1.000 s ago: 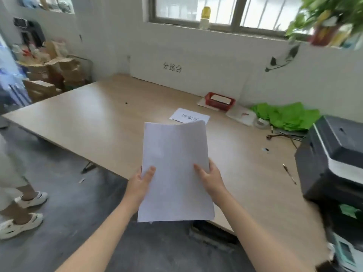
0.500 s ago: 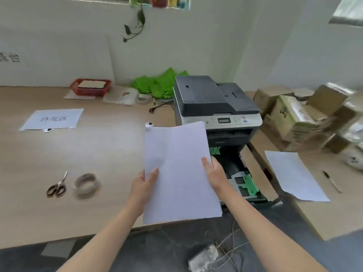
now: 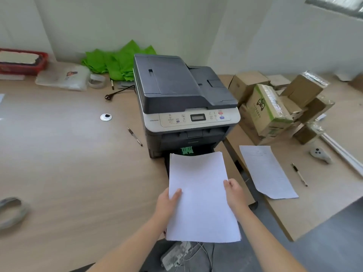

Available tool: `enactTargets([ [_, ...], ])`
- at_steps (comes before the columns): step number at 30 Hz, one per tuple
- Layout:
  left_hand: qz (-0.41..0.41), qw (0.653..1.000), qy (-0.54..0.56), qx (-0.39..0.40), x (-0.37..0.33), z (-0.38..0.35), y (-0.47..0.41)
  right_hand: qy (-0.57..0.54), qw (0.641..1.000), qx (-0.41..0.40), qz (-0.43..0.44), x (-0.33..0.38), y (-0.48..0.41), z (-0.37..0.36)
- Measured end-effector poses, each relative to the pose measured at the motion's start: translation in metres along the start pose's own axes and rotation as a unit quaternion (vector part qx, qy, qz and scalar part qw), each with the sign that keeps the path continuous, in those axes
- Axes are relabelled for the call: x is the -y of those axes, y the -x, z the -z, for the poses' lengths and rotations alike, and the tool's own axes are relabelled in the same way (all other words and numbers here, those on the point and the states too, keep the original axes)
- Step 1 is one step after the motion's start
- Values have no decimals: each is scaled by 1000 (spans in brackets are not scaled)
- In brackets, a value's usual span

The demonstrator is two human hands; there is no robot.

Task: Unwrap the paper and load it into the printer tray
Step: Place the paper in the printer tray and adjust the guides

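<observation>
I hold a stack of white paper (image 3: 200, 195) flat in both hands, directly in front of the grey and black printer (image 3: 182, 99). My left hand (image 3: 167, 203) grips its left edge and my right hand (image 3: 233, 193) grips its right edge. The stack hovers over the pulled-out printer tray (image 3: 167, 163), hiding most of it. A green paper guide (image 3: 186, 150) shows just past the stack's far edge.
The printer stands on a wooden table (image 3: 68, 163) with a pen (image 3: 134, 136), a tape roll (image 3: 11, 211), a plug, a red basket (image 3: 23, 63) and green bags (image 3: 117, 61). To the right lie a loose sheet (image 3: 267, 171), another pen (image 3: 299, 174) and cardboard boxes (image 3: 275, 107). Cables lie on the floor below.
My view has swung right from the bare table to the printer and come closer. The paper stack, held in both hands throughout, has moved over the open tray.
</observation>
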State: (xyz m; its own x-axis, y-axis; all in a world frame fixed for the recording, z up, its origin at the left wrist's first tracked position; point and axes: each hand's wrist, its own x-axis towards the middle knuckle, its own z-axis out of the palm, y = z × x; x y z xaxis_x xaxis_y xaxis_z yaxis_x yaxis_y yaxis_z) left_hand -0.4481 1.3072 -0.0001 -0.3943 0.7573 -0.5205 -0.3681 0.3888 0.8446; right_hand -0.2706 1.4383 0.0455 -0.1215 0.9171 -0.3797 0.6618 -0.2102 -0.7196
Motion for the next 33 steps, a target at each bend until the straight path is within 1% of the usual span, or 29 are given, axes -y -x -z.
enactTargets([
  [3,13,1000,-12,-17,0,-7,-16,22,1000,16,1,0,-20,0],
  [10,39,999,-7,-35,-2,-38,-47,23,998,53,2,-18,-77,7],
  [13,40,996,-23,-71,4,-56,-57,23,997,71,2,-28,-101,7],
  [18,25,977,-109,-181,5,-77,-75,-22,993,113,6,-33,-139,3],
  [21,9,968,-110,-225,6,-82,-83,-49,990,133,1,-37,-151,1],
  [25,-16,962,-90,-259,10,-85,-83,-87,985,145,17,-38,-157,1],
  [28,-32,960,-52,-271,15,-80,-81,-116,980,159,27,-36,-162,1],
  [33,-4,954,-89,-286,4,-77,-98,-127,980,149,37,-22,-174,-14],
])
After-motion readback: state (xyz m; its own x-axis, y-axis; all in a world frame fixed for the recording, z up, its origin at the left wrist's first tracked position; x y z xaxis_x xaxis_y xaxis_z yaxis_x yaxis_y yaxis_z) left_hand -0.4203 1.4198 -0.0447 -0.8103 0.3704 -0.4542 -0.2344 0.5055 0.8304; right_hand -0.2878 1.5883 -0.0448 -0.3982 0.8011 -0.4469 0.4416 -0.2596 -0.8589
